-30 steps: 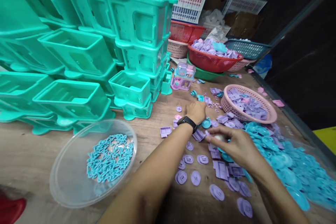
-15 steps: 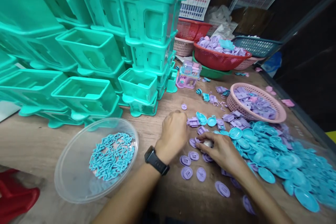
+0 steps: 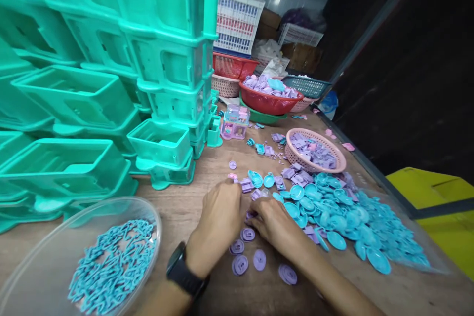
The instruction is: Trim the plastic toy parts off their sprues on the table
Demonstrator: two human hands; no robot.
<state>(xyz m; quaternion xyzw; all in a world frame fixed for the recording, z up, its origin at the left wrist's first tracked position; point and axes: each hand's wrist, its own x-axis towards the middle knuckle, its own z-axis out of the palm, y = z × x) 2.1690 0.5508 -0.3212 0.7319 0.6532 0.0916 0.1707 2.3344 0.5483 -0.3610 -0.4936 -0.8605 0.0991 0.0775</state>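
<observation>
My left hand [image 3: 218,219], a black watch [image 3: 183,272] on its wrist, rests knuckles up on the wooden table, fingers curled down over small purple parts. My right hand [image 3: 276,222] sits right beside it, its fingertips pinched on a small purple piece [image 3: 250,215] between the two hands. Flat round purple discs [image 3: 240,264] lie just below both hands. A heap of blue dish-shaped pieces [image 3: 344,217] spreads to the right of my right hand. What my left fingers hold is hidden.
A clear bowl [image 3: 154,229] with several blue hooks [image 3: 111,261] stands at the lower left. Stacked teal housings [image 3: 111,84] wall off the left. A pink basket [image 3: 342,164], a red basket [image 3: 270,103] and a small assembled toy [image 3: 235,121] stand farther back. A yellow bin [image 3: 437,197] lies past the right edge.
My left hand has drawn back from the far parts to beside my right hand. Both hands now meet over the purple discs. The view has swung to the right and lifted.
</observation>
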